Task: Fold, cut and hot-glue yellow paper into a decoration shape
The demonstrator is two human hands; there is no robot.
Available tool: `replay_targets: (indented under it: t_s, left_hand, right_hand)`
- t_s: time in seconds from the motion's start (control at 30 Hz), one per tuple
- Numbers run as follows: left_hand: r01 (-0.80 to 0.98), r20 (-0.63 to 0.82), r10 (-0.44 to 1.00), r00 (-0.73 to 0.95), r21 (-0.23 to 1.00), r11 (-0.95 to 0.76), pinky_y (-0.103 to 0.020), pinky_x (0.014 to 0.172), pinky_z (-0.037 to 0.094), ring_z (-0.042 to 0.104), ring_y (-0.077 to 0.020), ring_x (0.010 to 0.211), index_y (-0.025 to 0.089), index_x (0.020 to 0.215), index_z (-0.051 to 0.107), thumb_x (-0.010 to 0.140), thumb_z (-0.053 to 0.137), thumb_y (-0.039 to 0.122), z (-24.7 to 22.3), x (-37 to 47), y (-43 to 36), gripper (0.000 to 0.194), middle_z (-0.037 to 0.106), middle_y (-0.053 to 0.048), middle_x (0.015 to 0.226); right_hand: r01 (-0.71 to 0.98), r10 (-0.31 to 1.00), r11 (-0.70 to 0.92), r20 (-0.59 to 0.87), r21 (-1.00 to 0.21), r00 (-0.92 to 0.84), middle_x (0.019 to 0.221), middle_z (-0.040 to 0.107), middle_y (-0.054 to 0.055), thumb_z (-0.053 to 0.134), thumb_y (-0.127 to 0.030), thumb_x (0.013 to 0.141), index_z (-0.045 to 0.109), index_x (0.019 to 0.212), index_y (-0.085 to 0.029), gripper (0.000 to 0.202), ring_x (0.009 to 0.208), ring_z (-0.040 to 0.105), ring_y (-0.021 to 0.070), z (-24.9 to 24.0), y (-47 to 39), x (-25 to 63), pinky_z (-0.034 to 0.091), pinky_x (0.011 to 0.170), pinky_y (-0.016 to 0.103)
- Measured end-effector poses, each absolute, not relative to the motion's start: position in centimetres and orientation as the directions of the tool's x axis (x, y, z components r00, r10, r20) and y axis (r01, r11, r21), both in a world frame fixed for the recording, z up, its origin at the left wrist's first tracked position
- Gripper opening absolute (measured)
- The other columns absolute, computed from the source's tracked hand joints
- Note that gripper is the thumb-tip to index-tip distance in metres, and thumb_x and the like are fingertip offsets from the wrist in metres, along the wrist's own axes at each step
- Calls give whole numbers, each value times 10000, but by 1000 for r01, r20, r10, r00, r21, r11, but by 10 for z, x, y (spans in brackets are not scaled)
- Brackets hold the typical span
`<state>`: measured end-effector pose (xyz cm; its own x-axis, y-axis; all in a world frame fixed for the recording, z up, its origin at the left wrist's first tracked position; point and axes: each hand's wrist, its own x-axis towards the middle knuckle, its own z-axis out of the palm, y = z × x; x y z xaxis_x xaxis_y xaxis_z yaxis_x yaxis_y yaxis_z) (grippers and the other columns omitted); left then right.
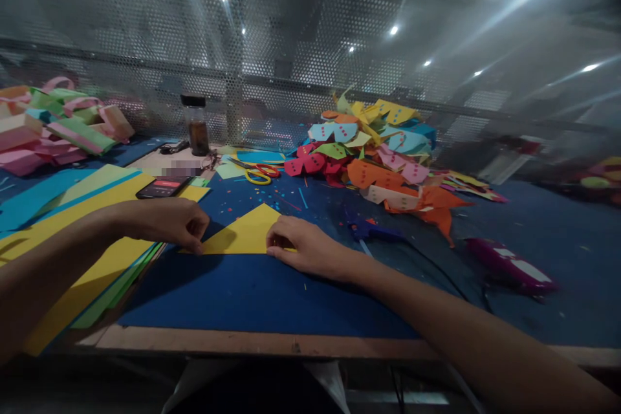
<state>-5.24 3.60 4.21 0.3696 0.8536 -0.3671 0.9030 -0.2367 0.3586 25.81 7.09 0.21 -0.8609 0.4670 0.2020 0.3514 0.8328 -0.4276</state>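
Note:
A yellow paper triangle [242,235] lies on the blue table top, its point facing away from me and its long straight edge towards me. My left hand [182,223] is closed at the triangle's left corner, thumb and fingertips pinched together on the paper. At the right part of the long edge, my right hand [301,246] has its fingers curled and pressed on the yellow paper, hiding the right corner. Just beyond the triangle are yellow-handled scissors [258,174].
Coloured paper sheets [111,259] and a phone [163,187] lie left, with a jar [198,132] behind. Folded paper shapes [378,149] are heaped at back right. A blue glue gun [371,230] and a purple device [509,265] lie right.

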Motion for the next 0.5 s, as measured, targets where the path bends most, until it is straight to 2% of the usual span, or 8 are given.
replay_targets:
  t_s: [0.17,0.5]
  left_hand:
    - [899,-375,847,376,369,-236,-267,557,353,556,-184,645,206,681,684,724,747,400,43,-56,37,208,654,-15,657]
    - [899,-394,828,399,344,-270,-280,681,444,684,-237,805,226,777,726,707,738,304,54,-72,36,105,755,-21,811]
  right_hand:
    - [358,469,831,192,-425,-862,986,695,57,658,-166,976,672,972,-167,14,901,619,183,3,71,259,464,809,308]
    - [361,470,832,189,-420,-862,1001,699,64,654,-164,981,676,988,-163,24,919,622,187,3,70,259,464,819,308]
